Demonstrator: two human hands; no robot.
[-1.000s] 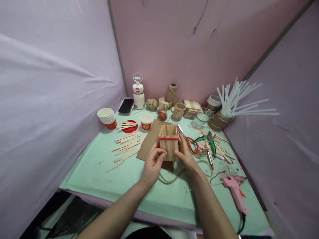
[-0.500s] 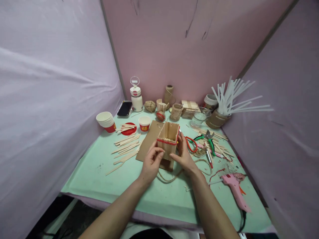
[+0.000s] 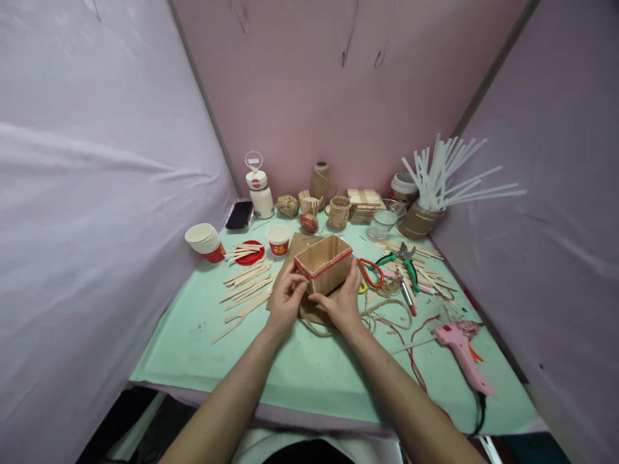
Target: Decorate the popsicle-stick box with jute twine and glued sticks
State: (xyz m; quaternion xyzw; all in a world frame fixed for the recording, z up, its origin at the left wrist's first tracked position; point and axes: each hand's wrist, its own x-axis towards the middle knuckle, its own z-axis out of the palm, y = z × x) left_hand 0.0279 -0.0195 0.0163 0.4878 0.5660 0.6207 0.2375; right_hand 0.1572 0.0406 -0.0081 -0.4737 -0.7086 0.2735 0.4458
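Between my two hands is an open-topped wooden box [image 3: 333, 274] with red cord along its rim, its long side turned toward me. My left hand [image 3: 287, 298] grips its near left corner with thumb and fingers. Around the right end and lower front edge, my right hand [image 3: 344, 303] is closed. Under the box lies a flat brown cardboard sheet [image 3: 285, 265], partly hidden. Red-handled scissors [image 3: 371, 273] lie just right of my right hand, and a loop of jute rope [image 3: 314, 330] curls below the box.
A pink glue gun [image 3: 461, 354] lies at the right with loose red cord near it. Green-handled pliers [image 3: 411, 274] rest on scattered sticks. Wooden sticks [image 3: 249, 283], stacked paper cups [image 3: 206, 241] and a red-and-white cup [image 3: 278, 240] stand left. Glue sticks [image 3: 438, 174] fill a pot at back right.
The box has been turned in my hands, so its long side now faces me instead of its narrow end. The camera view has shifted slightly.
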